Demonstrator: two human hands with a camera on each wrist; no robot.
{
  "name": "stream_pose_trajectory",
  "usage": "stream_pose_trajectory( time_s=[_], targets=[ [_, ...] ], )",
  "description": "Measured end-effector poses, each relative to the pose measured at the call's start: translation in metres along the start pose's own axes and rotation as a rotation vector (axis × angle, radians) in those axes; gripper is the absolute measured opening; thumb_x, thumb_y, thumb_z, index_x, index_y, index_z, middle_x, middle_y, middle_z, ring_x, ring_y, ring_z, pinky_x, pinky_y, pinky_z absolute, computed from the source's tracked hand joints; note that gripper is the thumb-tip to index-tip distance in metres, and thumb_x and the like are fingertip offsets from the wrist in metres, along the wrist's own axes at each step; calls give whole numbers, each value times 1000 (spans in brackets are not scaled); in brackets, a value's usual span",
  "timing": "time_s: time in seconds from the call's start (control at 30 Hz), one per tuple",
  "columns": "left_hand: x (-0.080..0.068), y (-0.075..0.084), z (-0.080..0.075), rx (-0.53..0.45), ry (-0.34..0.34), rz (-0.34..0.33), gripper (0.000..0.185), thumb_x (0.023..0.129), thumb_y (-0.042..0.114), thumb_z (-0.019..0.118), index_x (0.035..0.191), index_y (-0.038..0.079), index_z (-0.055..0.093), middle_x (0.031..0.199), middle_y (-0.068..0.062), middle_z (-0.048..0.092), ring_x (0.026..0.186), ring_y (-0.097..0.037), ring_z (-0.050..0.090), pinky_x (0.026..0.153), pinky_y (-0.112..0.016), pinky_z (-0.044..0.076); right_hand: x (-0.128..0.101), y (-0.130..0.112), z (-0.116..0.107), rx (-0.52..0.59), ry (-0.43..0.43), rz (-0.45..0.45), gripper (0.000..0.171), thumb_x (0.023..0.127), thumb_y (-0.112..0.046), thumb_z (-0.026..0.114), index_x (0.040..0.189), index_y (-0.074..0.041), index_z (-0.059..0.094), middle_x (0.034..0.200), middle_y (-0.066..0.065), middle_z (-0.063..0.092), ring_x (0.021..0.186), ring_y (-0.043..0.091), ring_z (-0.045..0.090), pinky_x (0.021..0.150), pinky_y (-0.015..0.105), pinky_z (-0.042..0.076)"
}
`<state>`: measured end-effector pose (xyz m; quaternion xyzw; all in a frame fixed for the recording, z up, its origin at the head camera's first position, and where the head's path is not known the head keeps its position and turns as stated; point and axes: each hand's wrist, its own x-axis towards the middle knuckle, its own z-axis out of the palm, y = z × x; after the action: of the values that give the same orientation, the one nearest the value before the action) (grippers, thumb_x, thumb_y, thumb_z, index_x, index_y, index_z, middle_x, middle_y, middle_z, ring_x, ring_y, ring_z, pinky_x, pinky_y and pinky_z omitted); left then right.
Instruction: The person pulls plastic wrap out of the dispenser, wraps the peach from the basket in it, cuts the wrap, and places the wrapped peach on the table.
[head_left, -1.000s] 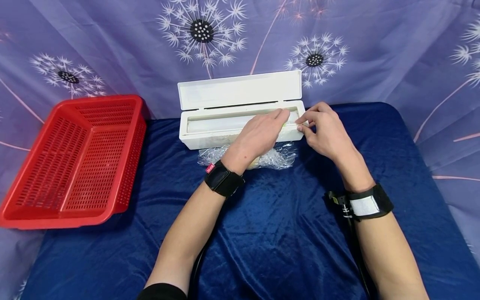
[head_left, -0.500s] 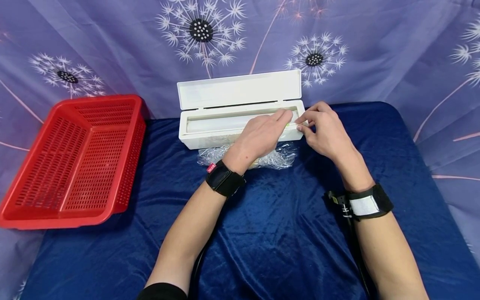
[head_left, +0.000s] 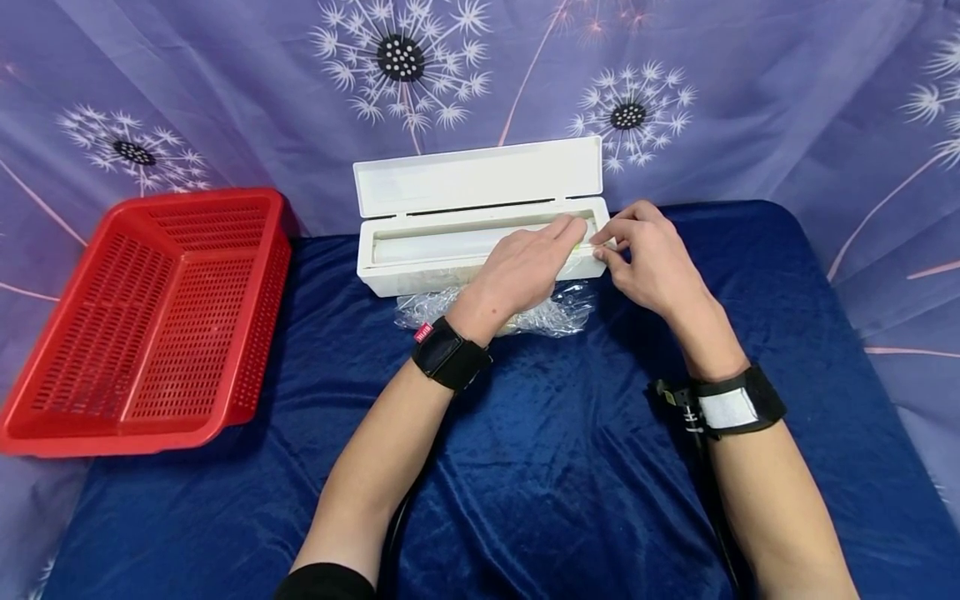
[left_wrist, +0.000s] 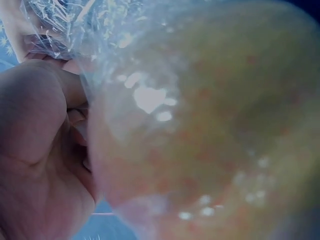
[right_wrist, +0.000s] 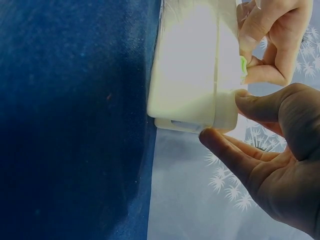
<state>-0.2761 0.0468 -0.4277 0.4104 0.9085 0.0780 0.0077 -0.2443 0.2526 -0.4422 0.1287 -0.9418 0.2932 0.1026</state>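
A long white cling film box [head_left: 420,280] stands at the back of the table, its lid [head_left: 480,177] raised and a pale roll [head_left: 435,247] inside. My left hand [head_left: 525,262] reaches across the front rim and pinches a small green slider [right_wrist: 243,67] there. At the box's right end, my right hand [head_left: 651,262] grips the corner between thumb and fingers. Clear crinkled cling film [head_left: 558,315] lies in front of the box, over a round yellow-green fruit with reddish flecks [left_wrist: 215,115]. My left wrist mostly hides that fruit in the head view; its kind is unclear.
To the left stands a red perforated plastic basket [head_left: 258,350]. Dark blue velvet cloth [head_left: 555,467] covers the table. Behind it hangs a purple curtain [head_left: 262,83] with dandelion prints, close to the raised lid.
My left hand has shifted very slightly to the right along the box's front rim. The right hand keeps its grip on the corner, and the box stays in place.
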Motion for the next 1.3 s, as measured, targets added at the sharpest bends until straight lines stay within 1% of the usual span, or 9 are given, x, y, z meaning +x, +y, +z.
stream_pose_trajectory(
  time_s=[0.47, 0.6, 0.8, 0.93, 1.1, 1.3],
  targets=[
    [0, 0, 0, -24, -2, 21, 27, 104, -7, 46, 123, 12, 45, 118, -1, 47, 66, -20, 44, 60, -32, 38, -1, -1, -1, 6, -3, 7, 14, 95, -1, 75, 108, 3, 79, 115, 23, 61, 92, 40, 70, 85, 52, 55],
    [0, 2, 0, 2, -17, 16, 28, 105, -6, 45, 125, 14, 44, 120, 0, 47, 65, -19, 43, 59, -31, 36, -1, 0, -1, 9, -6, 14, 15, 95, -1, 75, 109, 3, 79, 115, 23, 61, 92, 40, 70, 85, 53, 55],
    [2, 6, 0, 45, -62, 9, 34, 108, -1, 45, 137, 18, 44, 132, 2, 48, 65, -19, 45, 59, -29, 38, -1, 1, 0, 16, -4, 17, 16, 96, -3, 75, 110, 3, 79, 116, 22, 61, 93, 40, 70, 85, 53, 55],
    [3, 8, 0, 56, -72, 0, 33, 109, 0, 44, 136, 18, 43, 131, 2, 47, 65, -19, 45, 58, -29, 38, 0, 1, 0, 19, -5, 19, 17, 96, -4, 75, 111, 3, 79, 116, 22, 61, 92, 40, 71, 85, 52, 56],
    [4, 8, -1, 34, -79, -12, 32, 110, 1, 43, 137, 17, 41, 131, 2, 48, 65, -18, 45, 58, -29, 38, 0, 1, -1, 26, -3, 19, 17, 96, -3, 75, 112, 3, 79, 116, 22, 61, 93, 40, 70, 85, 52, 56],
    [5, 7, -1, -21, -76, -16, 40, 103, -3, 53, 136, 16, 38, 128, 2, 48, 63, -19, 45, 58, -29, 38, -1, 2, -2, 30, 1, 17, 18, 95, -2, 75, 112, 2, 79, 116, 22, 61, 92, 39, 70, 85, 51, 55]
  ],
)
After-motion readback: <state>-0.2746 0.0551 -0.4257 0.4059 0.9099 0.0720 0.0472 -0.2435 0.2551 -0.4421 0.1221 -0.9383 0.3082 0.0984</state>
